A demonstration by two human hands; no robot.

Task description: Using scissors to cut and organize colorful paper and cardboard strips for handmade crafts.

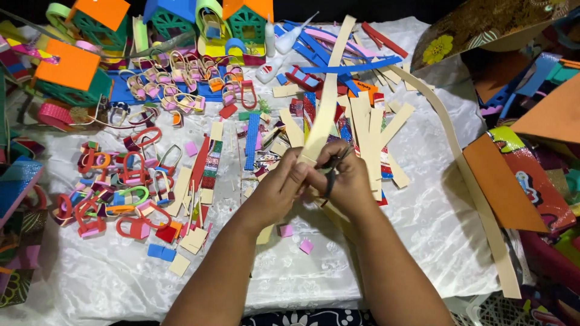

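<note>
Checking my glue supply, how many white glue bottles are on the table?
2: one glue bottle stands upright by the little foam houses, another leans just right of it. More may be hidden.

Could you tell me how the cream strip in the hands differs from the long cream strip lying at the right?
The held strip is raised off the cloth, gripped by the left hand; the right strip lies flat. The held strip runs nearly straight; the right strip curves. The right hand has scissors at the held strip; nothing touches the right strip. Both are cream and narrow.
</note>
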